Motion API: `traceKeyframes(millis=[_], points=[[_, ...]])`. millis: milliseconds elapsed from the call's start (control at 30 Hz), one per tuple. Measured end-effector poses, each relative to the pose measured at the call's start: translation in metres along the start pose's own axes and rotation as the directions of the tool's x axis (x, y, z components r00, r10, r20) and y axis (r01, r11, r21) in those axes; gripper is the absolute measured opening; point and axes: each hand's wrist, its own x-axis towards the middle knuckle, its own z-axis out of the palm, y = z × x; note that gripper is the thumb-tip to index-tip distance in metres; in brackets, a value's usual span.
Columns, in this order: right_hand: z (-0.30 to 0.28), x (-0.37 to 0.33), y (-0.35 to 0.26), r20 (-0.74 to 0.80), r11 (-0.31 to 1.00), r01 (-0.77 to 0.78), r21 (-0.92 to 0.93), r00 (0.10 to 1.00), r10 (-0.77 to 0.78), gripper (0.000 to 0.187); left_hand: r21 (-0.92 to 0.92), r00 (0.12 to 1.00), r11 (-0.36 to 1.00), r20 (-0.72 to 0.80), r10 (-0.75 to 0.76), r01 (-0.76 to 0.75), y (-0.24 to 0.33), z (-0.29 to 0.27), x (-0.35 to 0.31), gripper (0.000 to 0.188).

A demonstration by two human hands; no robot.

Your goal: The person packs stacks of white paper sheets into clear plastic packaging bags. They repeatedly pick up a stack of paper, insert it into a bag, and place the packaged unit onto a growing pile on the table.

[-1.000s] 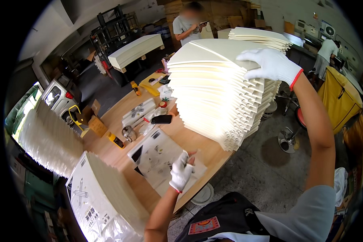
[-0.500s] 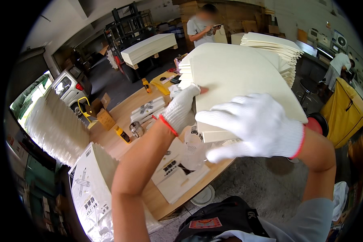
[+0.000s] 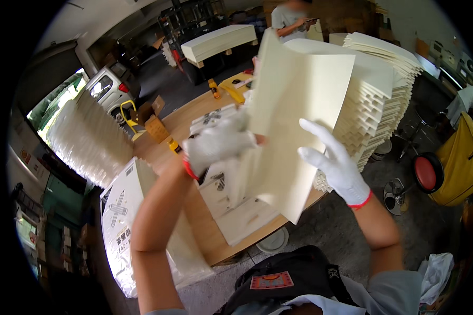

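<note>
My left hand [image 3: 220,140], in a white knit glove with a red cuff, grips the left edge of a curved batch of cream paper sheets [image 3: 299,94]. The batch stands tilted up off the table, and motion blurs its left side. Beside its right edge my right hand [image 3: 335,163], gloved the same way, has thumb and fingers apart; it holds nothing, and I cannot tell whether the fingertips touch the paper. Behind stands a tall stack of cream paper [image 3: 381,89] in staggered layers. Printed paper bags [image 3: 242,223] lie flat on the table below the sheets.
A wooden table [image 3: 197,244] runs under everything. Filled printed packs [image 3: 126,220] and a tall pile of plastic-wrapped packs [image 3: 89,139] stand at left. Small yellow bottles [image 3: 214,88] sit farther back. At right is a red-seated stool [image 3: 428,172]. A person [image 3: 289,23] stands beyond the table.
My left hand has moved left, lifting a batch of sheets off the stack and tilting it upright. My right hand has drawn back from the stack's top to the batch's right edge.
</note>
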Motion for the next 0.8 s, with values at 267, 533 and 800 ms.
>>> traceKeyframes(millis=[267, 533, 800], points=[[0.039, -0.001, 0.084, -0.133, 0.918, 0.108, -0.382, 0.976, -0.17, 0.025, -0.402, 0.961, 0.878, -0.199, 0.194, -0.261, -0.084, 0.114, -0.01, 0.079], [0.063, -0.022, 0.071, 0.585, 0.465, 0.549, -0.695, 0.807, -0.078, 0.02, -0.82, 0.848, 0.315, -0.525, -0.076, -0.479, -0.181, 0.085, -0.067, 0.063], [0.109, -0.013, 0.135, 0.776, 0.914, -0.391, -0.106, 0.542, 0.322, 0.031, -0.47, 0.803, 0.768, -0.588, 0.096, -0.435, -0.17, 0.281, -0.111, 0.038]])
